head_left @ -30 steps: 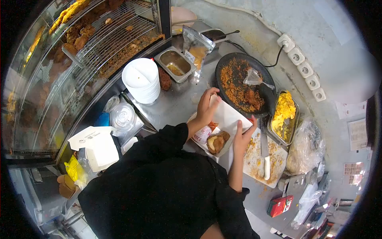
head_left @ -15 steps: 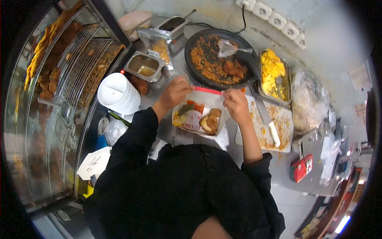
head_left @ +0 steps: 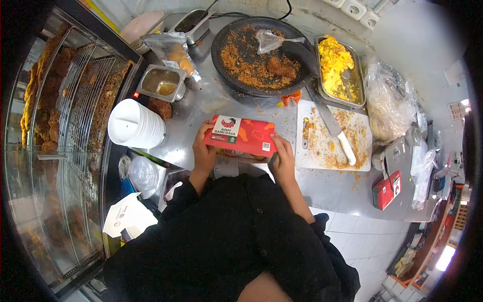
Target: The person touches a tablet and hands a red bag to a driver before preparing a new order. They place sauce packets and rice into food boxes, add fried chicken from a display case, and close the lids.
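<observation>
A red cardboard takeaway food box (head_left: 251, 135) is in front of my body, its printed lid folded over most of the top. Through the gap along its near edge a strip of the contents shows; the rest is hidden under the lid. My left hand (head_left: 203, 151) grips the left end of the box, thumb by the lid's edge. At the right end, my right hand (head_left: 283, 153) holds the lid's corner and the side. Beyond the box stands a black pan (head_left: 236, 80) with brown crumbs, a piece of fried food and a plastic bag.
Right of the box lies a white cutting board (head_left: 322, 160) with a knife (head_left: 344, 146) and crumbs. A metal tray (head_left: 361, 90) holds yellow egg. Stacked white bowls (head_left: 151, 126), a metal container (head_left: 162, 83) and a glass display case (head_left: 60, 171) are on the left.
The lid has swung down toward me, from upright at the far side to covering most of the food. Both hands have moved nearer, to the ends of the box. The view has shifted.
</observation>
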The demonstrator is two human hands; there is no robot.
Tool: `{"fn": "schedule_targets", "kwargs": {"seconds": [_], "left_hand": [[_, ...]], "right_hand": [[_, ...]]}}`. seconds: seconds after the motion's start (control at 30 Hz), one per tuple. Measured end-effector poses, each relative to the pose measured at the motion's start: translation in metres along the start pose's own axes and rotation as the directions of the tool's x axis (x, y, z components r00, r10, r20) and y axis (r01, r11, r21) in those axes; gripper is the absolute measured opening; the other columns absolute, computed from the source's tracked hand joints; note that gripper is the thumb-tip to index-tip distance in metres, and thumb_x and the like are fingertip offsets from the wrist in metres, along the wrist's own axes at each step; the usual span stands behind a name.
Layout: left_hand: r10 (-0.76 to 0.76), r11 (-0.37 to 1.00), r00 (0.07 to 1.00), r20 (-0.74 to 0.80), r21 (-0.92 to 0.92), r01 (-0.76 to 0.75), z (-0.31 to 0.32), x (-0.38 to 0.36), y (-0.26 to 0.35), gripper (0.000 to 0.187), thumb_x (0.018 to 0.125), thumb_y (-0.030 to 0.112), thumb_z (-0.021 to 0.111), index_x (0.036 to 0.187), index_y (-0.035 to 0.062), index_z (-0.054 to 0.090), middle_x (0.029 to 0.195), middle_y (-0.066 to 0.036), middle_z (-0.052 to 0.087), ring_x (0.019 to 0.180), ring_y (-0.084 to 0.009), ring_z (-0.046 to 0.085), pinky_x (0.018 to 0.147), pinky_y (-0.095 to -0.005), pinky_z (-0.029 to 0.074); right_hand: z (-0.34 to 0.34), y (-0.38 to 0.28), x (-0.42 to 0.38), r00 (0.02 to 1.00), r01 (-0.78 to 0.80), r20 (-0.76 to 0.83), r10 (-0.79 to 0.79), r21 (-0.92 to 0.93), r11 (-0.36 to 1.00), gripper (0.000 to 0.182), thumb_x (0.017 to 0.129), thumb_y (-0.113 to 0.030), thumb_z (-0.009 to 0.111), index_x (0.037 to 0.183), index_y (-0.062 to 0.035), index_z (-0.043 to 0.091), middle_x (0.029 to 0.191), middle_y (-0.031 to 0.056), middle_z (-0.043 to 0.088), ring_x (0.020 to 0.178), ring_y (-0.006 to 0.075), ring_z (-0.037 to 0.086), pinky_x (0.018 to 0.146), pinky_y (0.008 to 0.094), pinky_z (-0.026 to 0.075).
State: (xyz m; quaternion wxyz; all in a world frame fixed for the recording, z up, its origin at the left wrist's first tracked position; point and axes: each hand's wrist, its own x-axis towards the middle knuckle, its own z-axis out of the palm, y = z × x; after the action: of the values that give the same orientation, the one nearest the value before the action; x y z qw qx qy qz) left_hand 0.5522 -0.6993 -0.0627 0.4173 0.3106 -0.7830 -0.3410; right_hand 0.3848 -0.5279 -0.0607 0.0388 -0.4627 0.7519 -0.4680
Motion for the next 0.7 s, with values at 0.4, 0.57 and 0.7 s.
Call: {"fn": "schedule_targets", "kwargs": {"seconds": [0.4, 0.57, 0.7], "left_hand": [[-0.021, 1.0, 0.966, 0.258, -0.004, 0.023, -0.029, 0.041, -0.007, 0.024, 0.097, 0.014, 0.04, 0.11, 0.0034, 0.058, 0.101, -0.016, 0.061, 0.093, -0.0263, 0.06, 0.082, -0.0331, 0.044], [0.045, 0.996, 0.957, 0.286, 0.063, -0.066, -0.04, 0.036, -0.009, 0.025, 0.093, 0.007, 0.04, 0.111, 0.0022, 0.057, 0.104, -0.016, 0.061, 0.096, -0.0317, 0.059, 0.087, -0.0352, 0.043], [-0.15, 0.987, 0.93, 0.335, -0.002, 0.16, -0.049, 0.045, -0.014, 0.026, 0.097, 0.012, 0.039, 0.112, 0.0041, 0.057, 0.104, -0.011, 0.061, 0.095, -0.0242, 0.059, 0.08, -0.0329, 0.049]], "right_hand": [[-0.001, -0.021, 0.005, 0.986, -0.157, 0.091, 0.141, 0.21, 0.965, 0.041, 0.091, -0.006, 0.049, 0.132, -0.011, 0.046, 0.103, 0.0146, 0.045, 0.093, 0.0256, 0.049, 0.087, 0.0319, 0.041], [-0.002, -0.011, -0.003, 0.98, -0.071, 0.199, 0.022, 0.244, 0.967, 0.051, 0.084, 0.002, 0.057, 0.131, -0.0139, 0.047, 0.114, 0.0154, 0.044, 0.105, 0.0284, 0.049, 0.094, 0.035, 0.041], [-0.004, -0.015, 0.002, 0.974, -0.098, 0.222, 0.04, 0.26, 0.961, 0.053, 0.082, 0.003, 0.058, 0.131, -0.0139, 0.047, 0.113, 0.0149, 0.044, 0.107, 0.029, 0.048, 0.094, 0.0353, 0.041]]}}
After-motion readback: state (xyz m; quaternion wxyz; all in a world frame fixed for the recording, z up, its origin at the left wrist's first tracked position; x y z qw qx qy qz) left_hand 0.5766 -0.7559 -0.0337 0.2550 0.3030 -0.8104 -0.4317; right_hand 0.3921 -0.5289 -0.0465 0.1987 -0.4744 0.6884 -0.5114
